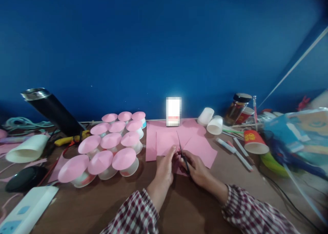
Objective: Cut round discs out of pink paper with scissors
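In the middle of the table my left hand (167, 167) pinches a sheet of pink paper (166, 141) near its lower edge. My right hand (196, 167) is closed around dark-handled scissors (186, 164), whose blades point up and away over the pink paper. The two hands almost touch. Beneath and behind the held sheet lie larger pieces of pink paper (207, 150). To the left, several upturned paper cups (130, 168) stand in rows, each topped with a shallow pink paper cone (124, 159).
A bright phone (173, 111) stands against the blue wall. Left are a black flask (56, 111), a white cup (27, 148) and a power strip (28, 210). Right are white cups (215, 125), markers (235, 153), a red cup (255, 141), a jar (237, 109) and a cable (284, 193).
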`<state>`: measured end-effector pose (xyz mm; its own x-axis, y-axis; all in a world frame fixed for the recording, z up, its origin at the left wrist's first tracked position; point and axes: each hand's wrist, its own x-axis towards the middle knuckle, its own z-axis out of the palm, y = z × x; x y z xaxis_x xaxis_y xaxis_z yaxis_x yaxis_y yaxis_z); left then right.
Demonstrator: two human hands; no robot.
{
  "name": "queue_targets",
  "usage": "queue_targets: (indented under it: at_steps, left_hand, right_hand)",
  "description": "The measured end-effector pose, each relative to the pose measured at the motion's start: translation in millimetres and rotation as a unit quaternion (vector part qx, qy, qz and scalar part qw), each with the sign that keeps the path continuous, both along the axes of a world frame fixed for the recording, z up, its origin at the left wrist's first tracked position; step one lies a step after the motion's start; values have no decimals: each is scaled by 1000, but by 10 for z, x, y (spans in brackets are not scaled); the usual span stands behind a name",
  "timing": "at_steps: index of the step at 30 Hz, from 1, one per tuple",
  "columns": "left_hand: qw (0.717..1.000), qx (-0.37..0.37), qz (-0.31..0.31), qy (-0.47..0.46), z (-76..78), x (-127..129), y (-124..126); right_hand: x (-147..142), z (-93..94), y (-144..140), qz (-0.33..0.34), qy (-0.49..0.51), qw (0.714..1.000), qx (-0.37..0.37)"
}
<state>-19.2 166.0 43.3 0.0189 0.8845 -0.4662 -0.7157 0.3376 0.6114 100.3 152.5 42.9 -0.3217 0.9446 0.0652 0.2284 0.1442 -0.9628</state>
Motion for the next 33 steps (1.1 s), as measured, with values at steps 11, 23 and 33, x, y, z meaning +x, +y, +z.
queue_targets:
  at_steps: [11, 23, 33]
  left_hand:
    - [1000, 1, -5, -12, 30, -2, -5]
    - [1000, 4, -1, -6, -25, -9, 6]
    - [1000, 6, -6, -10, -11, 1, -1]
  right_hand:
    - [-24, 25, -12, -2, 15, 1000, -10]
    - [-3, 58, 3, -5, -9, 1000, 22]
    - [16, 24, -4, -5, -5, 1000, 9]
